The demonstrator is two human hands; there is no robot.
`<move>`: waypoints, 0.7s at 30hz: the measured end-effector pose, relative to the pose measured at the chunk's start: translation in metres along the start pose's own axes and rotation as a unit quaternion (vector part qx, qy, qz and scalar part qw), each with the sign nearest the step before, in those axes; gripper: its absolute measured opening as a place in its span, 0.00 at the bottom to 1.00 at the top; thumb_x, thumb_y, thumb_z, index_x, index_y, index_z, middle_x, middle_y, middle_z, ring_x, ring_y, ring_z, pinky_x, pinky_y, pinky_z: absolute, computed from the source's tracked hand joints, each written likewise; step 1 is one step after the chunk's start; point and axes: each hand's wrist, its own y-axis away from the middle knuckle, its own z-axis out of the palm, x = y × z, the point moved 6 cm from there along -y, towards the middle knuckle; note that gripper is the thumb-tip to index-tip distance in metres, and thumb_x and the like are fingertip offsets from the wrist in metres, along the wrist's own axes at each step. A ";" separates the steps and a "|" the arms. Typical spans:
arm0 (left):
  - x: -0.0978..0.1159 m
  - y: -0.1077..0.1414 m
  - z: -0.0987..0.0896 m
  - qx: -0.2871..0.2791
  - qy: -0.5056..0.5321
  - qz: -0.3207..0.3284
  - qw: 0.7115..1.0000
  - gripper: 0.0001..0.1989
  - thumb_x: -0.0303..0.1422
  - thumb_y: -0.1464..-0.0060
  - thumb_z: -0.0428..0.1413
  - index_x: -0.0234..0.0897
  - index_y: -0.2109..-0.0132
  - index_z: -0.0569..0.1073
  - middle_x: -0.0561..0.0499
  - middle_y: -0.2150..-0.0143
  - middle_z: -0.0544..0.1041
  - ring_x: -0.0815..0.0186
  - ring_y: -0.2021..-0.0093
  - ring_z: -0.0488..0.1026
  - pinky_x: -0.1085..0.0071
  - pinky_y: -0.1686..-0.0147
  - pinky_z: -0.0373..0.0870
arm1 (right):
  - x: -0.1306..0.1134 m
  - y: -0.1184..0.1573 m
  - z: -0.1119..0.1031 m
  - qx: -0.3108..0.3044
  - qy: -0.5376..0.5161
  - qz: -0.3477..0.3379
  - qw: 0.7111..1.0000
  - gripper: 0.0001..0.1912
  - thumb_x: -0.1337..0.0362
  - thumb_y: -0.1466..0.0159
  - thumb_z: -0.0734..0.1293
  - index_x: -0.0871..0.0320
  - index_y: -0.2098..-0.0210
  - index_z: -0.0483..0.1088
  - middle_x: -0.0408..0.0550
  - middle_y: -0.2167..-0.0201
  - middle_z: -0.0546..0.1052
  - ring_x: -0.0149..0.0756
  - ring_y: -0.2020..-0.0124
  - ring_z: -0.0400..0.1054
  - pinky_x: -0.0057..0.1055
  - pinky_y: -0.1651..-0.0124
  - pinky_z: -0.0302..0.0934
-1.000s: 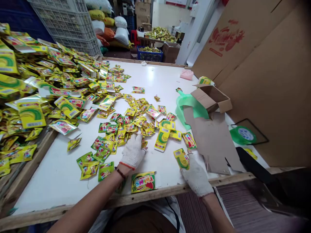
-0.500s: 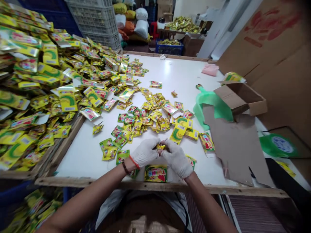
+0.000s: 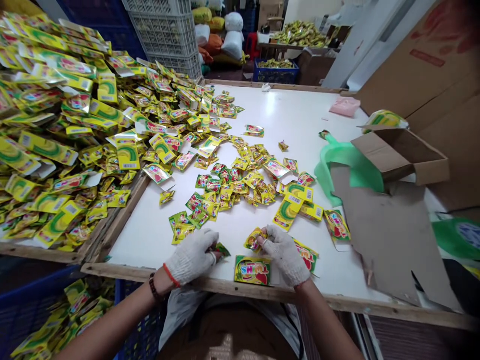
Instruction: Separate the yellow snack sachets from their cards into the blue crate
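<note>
Blue crate, lower left [image 3: 32,290]: holding yellow and green packets.
Left hand [image 3: 193,256], white knitted glove: fingers half curled, a green sachet [image 3: 223,249] showing at the fingertips; whether gripped or only touched, cannot tell.
Right hand [image 3: 287,256], matching glove: thumb and fingers nearly closed, pinching a yellow sachet [image 3: 253,240] above the desk [image 3: 131,245].
"Twins" box [image 3: 252,270], one: flat at the near edge, between the hands. Second printed box [image 3: 308,254]: just beyond the right hand, partly hidden by it.
Loose sachets [image 3: 240,187], yellow and green: scattered mid-desk, ahead of both hands.
Yellow cartons [image 3: 288,211], several: overlapping, right of the sachets.
Brown cardboard sheet [image 3: 386,230]: right side, overlapping a green plastic scoop [image 3: 327,177].
Large heap of cartons and sachets [image 3: 71,120]: left side.
Open cardboard box [image 3: 431,167]: right, behind the sheet.
Pink item [image 3: 345,106]: far right of the desk.
Grey crates [image 3: 168,42], stacked; filled sacks [image 3: 233,44], piled; second blue crate [image 3: 275,75], filled: background.
</note>
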 end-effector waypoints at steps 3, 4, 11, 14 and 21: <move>0.002 -0.009 -0.005 0.091 0.196 -0.064 0.974 0.10 0.37 0.51 0.55 0.36 0.70 0.64 0.57 0.77 0.63 0.71 0.75 0.62 0.74 0.75 0.58 | 0.003 0.008 0.003 0.025 -0.114 0.036 0.992 0.10 0.58 0.45 0.65 0.59 0.73 0.66 0.44 0.75 0.74 0.33 0.74 0.68 0.29 0.70 0.63; 0.006 -0.012 -0.002 0.103 0.275 -0.073 0.953 0.10 0.38 0.51 0.55 0.36 0.66 0.65 0.58 0.78 0.61 0.72 0.77 0.61 0.75 0.76 0.59 | 0.005 0.011 0.003 0.041 -0.136 0.051 0.988 0.12 0.56 0.44 0.65 0.59 0.73 0.65 0.43 0.77 0.73 0.32 0.76 0.66 0.27 0.73 0.62; 0.055 -0.022 0.040 0.029 0.562 -0.073 0.823 0.13 0.39 0.51 0.56 0.34 0.68 0.63 0.56 0.72 0.64 0.72 0.73 0.65 0.76 0.75 0.66 | 0.009 0.023 -0.010 0.146 -0.019 0.051 0.988 0.14 0.52 0.42 0.62 0.57 0.73 0.62 0.42 0.80 0.69 0.33 0.79 0.64 0.28 0.76 0.59; 0.067 -0.025 0.041 0.024 0.489 -0.034 0.871 0.14 0.38 0.52 0.57 0.34 0.72 0.62 0.58 0.76 0.61 0.74 0.76 0.61 0.78 0.78 0.60 | 0.008 0.030 -0.019 0.189 0.071 0.024 0.979 0.14 0.54 0.40 0.61 0.56 0.77 0.61 0.42 0.81 0.68 0.34 0.78 0.63 0.29 0.75 0.58; 0.113 -0.037 0.047 -0.046 0.363 0.108 0.924 0.11 0.37 0.45 0.50 0.34 0.62 0.70 0.51 0.67 0.72 0.67 0.67 0.67 0.73 0.68 0.64 | 0.007 0.046 -0.056 0.133 0.039 -0.006 0.990 0.14 0.60 0.43 0.63 0.60 0.59 0.67 0.51 0.62 0.75 0.39 0.63 0.69 0.34 0.59 0.65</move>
